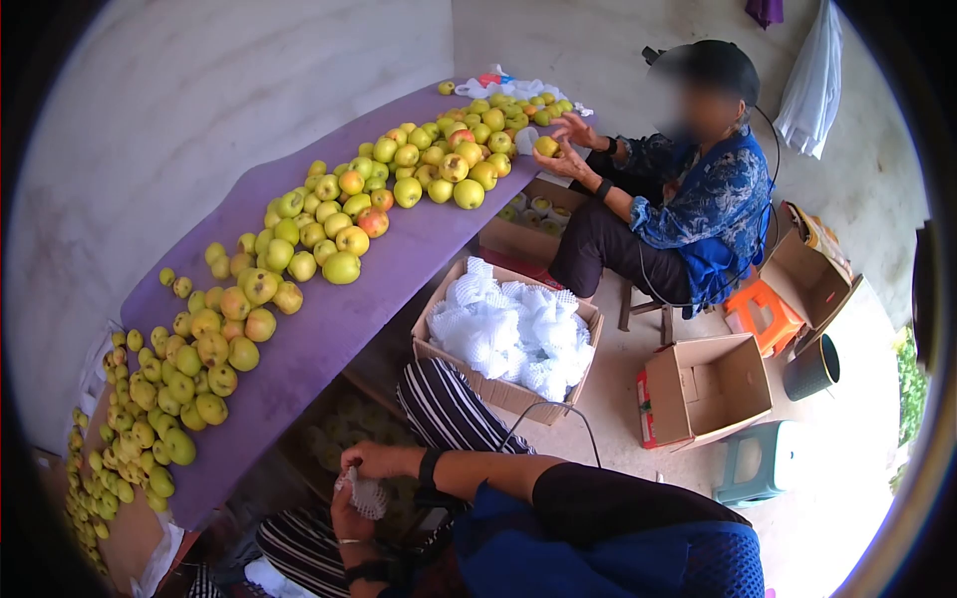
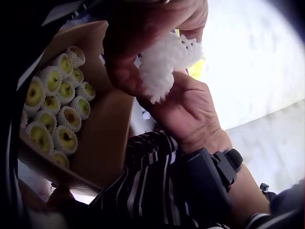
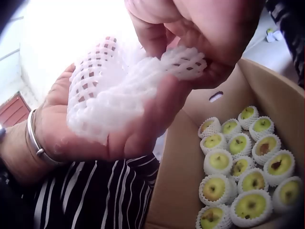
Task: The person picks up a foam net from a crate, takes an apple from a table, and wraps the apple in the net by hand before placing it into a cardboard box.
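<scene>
A white foam fruit net (image 1: 369, 498) is stretched between both hands, low in front of the striped trousers. My left hand (image 3: 119, 138), with a silver bracelet at its wrist, holds the net across palm and fingers. At one end of the net, my right hand (image 1: 377, 460) pinches the edge between thumb and fingers. Below them, both wrist views show a cardboard box (image 3: 181, 171) with several netted apples (image 3: 252, 205) set in rows. Their tops face up, some with brown spots.
Loose apples (image 1: 341, 267) lie heaped along the purple-covered table (image 1: 329, 319). A box of foam nets (image 1: 508, 399) stands beside my knee. Opposite, another person (image 1: 688, 209) handles an apple (image 1: 546, 147). An open cardboard box (image 1: 713, 389) and stools (image 1: 758, 463) stand on the floor.
</scene>
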A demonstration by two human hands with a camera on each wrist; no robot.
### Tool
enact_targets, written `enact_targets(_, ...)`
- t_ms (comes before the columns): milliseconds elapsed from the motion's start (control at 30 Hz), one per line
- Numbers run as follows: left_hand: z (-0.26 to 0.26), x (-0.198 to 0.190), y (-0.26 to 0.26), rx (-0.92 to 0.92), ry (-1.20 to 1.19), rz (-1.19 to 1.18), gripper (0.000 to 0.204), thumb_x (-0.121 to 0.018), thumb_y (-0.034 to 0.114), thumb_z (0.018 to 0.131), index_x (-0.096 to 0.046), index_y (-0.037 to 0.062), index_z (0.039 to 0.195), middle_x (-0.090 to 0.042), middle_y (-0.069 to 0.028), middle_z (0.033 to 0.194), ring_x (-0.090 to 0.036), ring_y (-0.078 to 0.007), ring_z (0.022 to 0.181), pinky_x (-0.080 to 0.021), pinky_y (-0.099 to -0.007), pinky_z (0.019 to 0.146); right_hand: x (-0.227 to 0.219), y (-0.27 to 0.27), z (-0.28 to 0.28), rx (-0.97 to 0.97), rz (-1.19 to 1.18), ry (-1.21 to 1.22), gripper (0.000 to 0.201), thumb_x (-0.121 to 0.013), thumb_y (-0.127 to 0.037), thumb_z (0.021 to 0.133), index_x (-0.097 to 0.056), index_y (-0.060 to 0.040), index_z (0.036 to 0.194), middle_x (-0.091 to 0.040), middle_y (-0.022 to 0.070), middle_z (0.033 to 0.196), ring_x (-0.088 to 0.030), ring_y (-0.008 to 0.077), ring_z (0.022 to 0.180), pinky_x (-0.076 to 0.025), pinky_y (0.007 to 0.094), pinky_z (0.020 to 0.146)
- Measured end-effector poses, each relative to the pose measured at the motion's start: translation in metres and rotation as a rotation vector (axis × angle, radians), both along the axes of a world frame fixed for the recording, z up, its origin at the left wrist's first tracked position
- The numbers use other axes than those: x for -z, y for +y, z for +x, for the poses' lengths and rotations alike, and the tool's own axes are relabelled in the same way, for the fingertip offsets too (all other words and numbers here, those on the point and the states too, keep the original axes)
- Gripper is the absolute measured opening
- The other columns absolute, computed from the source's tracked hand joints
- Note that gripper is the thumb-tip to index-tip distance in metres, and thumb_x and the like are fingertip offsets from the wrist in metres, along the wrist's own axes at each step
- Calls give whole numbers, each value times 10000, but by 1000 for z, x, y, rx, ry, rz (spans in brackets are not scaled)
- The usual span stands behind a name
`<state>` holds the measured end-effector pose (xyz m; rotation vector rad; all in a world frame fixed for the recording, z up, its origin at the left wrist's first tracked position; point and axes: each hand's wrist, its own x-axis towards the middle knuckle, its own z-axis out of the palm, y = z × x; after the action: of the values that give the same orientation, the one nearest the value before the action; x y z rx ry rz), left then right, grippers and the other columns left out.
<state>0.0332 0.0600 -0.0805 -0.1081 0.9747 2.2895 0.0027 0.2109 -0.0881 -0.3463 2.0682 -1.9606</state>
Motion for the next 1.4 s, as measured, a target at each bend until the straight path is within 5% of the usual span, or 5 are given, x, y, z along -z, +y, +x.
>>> enact_targets(500,-5,14,0,106,-32,-27,302,-499,165,772,-497,1,1026,-581,-86,923,-573,-225,808,-462,-319,712,0,7,11,92,155,144,180,-581,-24,578,-522,-24,748,-554,98,704,-522,193,654,-417,313,590)
enact_targets(800,-9,22,1,-122,-210,-29,333,-388,246,803,-506,21,1019,-578,-91,928,-559,-256,826,-459,-371,707,10,4,5,199,189,9,176,-591,-21,574,-519,-25,734,-555,101,702,-534,184,667,-424,316,591)
enact_targets(933,-8,36,-7,-57,-165,-43,312,-417,207,780,-509,20,1012,-568,-98,957,-555,-254,850,-453,-378,725,3,6,8,208,21,73,188,-607,-35,582,-541,-26,758,-567,86,712,-536,164,688,-430,307,624)
enact_targets(1200,-5,18,1,49,-81,78,392,-442,183,756,-472,-21,1089,-545,-125,1045,-524,-277,956,-417,-388,826,11,10,6,135,243,72,189,-611,-101,621,-560,-49,795,-579,92,728,-542,167,703,-434,317,634)
enact_targets(1400,0,3,3,-263,22,-119,240,-501,26,761,-471,13,998,-565,-99,925,-568,-217,833,-470,-323,722,-6,10,10,233,-48,-104,150,-567,54,660,-529,-40,771,-545,14,720,-512,86,695,-436,235,624)
